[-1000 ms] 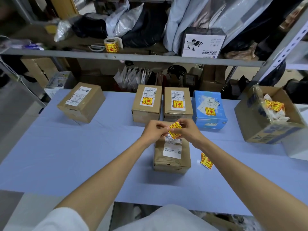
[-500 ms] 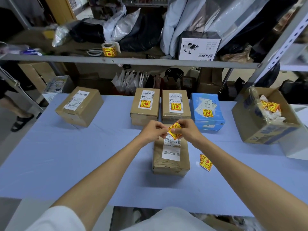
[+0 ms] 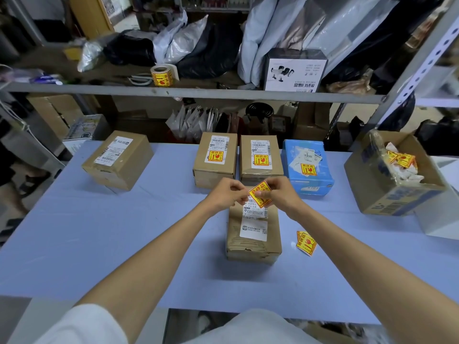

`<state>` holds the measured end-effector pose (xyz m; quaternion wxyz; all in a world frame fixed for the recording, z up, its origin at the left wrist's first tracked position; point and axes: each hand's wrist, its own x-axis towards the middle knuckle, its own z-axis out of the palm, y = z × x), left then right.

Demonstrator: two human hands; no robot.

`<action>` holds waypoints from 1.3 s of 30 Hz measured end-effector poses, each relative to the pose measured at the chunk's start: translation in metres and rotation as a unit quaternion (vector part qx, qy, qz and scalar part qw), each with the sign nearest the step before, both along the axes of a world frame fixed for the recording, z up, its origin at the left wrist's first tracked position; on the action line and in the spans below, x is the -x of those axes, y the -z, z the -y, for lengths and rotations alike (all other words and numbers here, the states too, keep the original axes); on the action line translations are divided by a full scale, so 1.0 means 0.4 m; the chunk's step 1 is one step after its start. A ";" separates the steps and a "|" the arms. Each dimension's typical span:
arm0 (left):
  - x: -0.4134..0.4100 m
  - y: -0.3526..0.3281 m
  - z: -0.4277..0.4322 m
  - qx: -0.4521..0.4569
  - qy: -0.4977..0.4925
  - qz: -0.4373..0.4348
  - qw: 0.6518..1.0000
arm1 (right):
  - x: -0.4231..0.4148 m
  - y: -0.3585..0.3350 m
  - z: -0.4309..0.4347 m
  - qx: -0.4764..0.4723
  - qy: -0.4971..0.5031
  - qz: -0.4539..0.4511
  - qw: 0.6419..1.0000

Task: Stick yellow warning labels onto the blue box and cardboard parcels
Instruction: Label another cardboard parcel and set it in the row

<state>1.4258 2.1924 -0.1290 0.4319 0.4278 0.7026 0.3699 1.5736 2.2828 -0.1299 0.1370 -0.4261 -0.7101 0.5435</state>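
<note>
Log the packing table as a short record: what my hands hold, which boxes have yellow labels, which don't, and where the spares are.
hands: left hand and right hand pinch one yellow label over near parcel
labelled: back row's second parcel, third parcel, blue box
unlabelled: first parcel at far left, near parcel
spares: loose labels on table right of near parcel; roll on shelf

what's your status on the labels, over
Hands: left hand and right hand pinch one yellow label above near parcel. Unlabelled too: far-left parcel. Nothing blocking.
</note>
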 end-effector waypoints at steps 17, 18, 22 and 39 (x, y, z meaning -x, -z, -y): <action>-0.006 0.005 -0.008 0.005 -0.016 0.032 0.999 | 0.001 0.026 -0.015 0.016 0.058 -0.016 0.998; -0.007 0.005 -0.009 0.004 -0.017 0.036 0.999 | 0.000 0.030 -0.018 0.007 0.069 -0.014 0.998; -0.009 0.007 -0.015 0.002 -0.020 0.051 0.999 | -0.003 0.045 -0.020 -0.091 0.083 0.015 0.992; -0.009 0.009 -0.027 -0.012 -0.018 0.055 0.998 | 0.000 -0.002 -0.002 -0.038 0.000 -0.049 0.998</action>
